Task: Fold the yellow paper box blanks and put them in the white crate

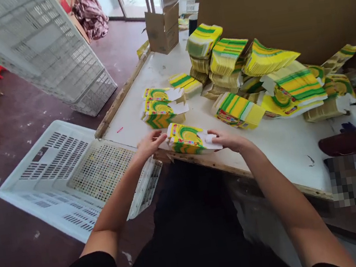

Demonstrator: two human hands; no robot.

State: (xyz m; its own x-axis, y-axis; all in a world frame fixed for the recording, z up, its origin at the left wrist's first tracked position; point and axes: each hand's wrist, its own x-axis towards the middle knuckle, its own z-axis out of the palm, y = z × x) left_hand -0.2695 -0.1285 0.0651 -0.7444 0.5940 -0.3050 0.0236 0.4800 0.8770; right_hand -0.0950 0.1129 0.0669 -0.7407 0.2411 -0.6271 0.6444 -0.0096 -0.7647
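Note:
A yellow and green printed carton (186,138) lies at the near edge of the white table (280,145), held between both hands. My left hand (149,145) touches its left end with fingers stretched toward it. My right hand (227,139) grips its right end, fingers curled over the white flaps. Two more folded-up cartons (160,107) lie just behind it. Further back, several stacks of flat yellow and green carton blanks (249,73) are heaped across the table.
A white plastic crate (70,176) lies on the dark red floor to the left of the table. A taller white crate (41,47) leans behind it. Brown cardboard boxes (162,28) stand at the table's far end. A large cardboard sheet (295,0) rises at the right.

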